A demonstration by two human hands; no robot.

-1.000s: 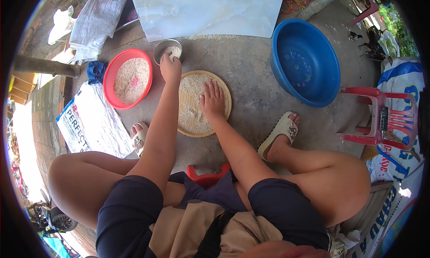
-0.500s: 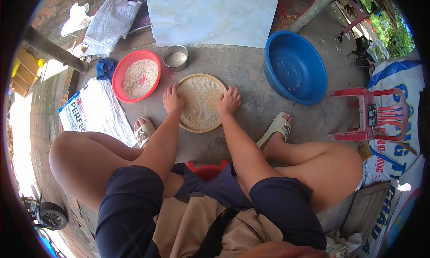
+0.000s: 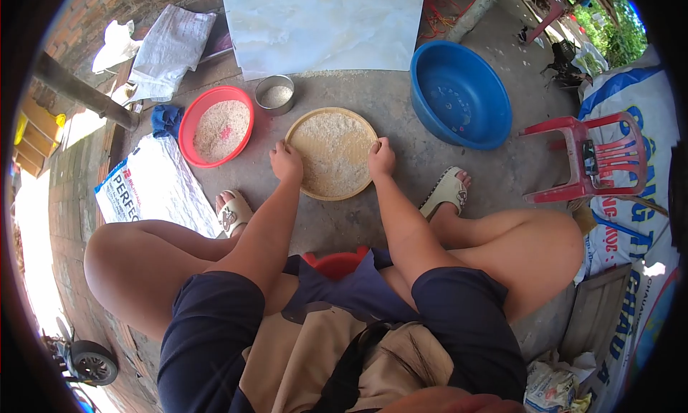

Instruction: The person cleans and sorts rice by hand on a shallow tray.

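Between my legs is a round woven winnowing tray [image 3: 312, 149] with a pale rim. Rice grains [image 3: 342, 128] lie spread over it, with patches of the tan weave showing through. My left hand [image 3: 287, 162] is closed around the tray's left rim. On the opposite side my right hand [image 3: 382, 158] grips the right rim, fingers curled. To the left of the tray, a red basin [image 3: 184, 135] holds more grain. A small metal tin [image 3: 268, 107], partly filled with grain, stands just beyond the tray's upper left.
At right sit a large blue tub [image 3: 494, 101] and a red plastic chair [image 3: 573, 155]. A pale marbled panel [image 3: 322, 26] lies ahead. White sacks lie on the left, including a printed sack [image 3: 168, 183]. Large printed bags [image 3: 623, 234] line the right edge.
My hands have gone from spread fingers to a curled grip on the rim. The tray has shifted slightly up and right in view, and its grains lie differently, with more weave exposed.
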